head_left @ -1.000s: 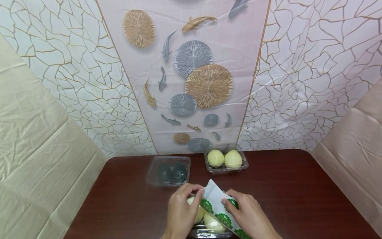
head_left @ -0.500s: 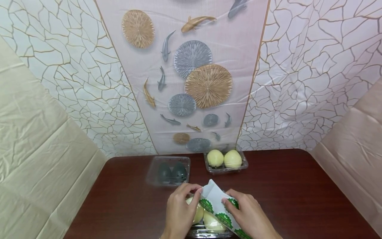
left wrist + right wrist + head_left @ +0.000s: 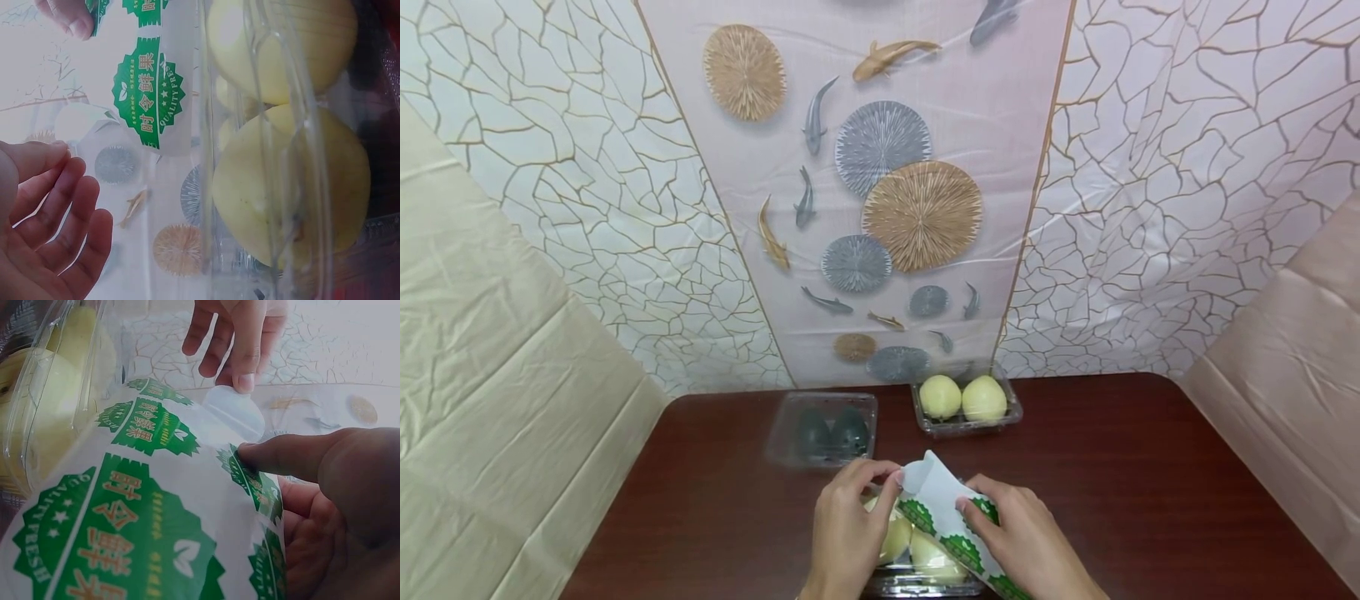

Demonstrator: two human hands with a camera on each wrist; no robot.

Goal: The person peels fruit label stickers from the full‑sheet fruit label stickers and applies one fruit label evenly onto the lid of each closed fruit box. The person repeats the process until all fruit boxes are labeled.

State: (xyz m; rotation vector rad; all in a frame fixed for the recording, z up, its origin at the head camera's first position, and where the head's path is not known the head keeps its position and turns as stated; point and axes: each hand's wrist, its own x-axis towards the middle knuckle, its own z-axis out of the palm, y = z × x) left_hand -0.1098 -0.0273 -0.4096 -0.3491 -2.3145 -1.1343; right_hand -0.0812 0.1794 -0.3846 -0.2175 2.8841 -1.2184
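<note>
Pinching the rounded white end of a green-and-white label sheet between thumb and forefinger, the person's left hand is at the sheet's far left corner, its remaining fingers loosely bent. The right hand grips the same sheet nearer its right edge, thumb laid on the printed face and the other fingers behind it. The sheet slants between the two hands, above the front of the worktop, its lower part running down toward the right forearm. Green serrated badges cross its white ground, with Chinese characters and the words "QUALITY FRESH" legible in the left wrist view.

Below the sheet is a clear plastic box with pale yellow, pear-like fruits in it; the left hand and the sheet partly hide it in the head view. Toward the back right, a second clear box contains two round, pale yellow-green fruits side by side. To its left, well apart from it, a third clear box has two dark green, egg-shaped fruits, somewhat blurred. Behind the worktop hangs a patterned cloth with printed fish and radiating discs.
</note>
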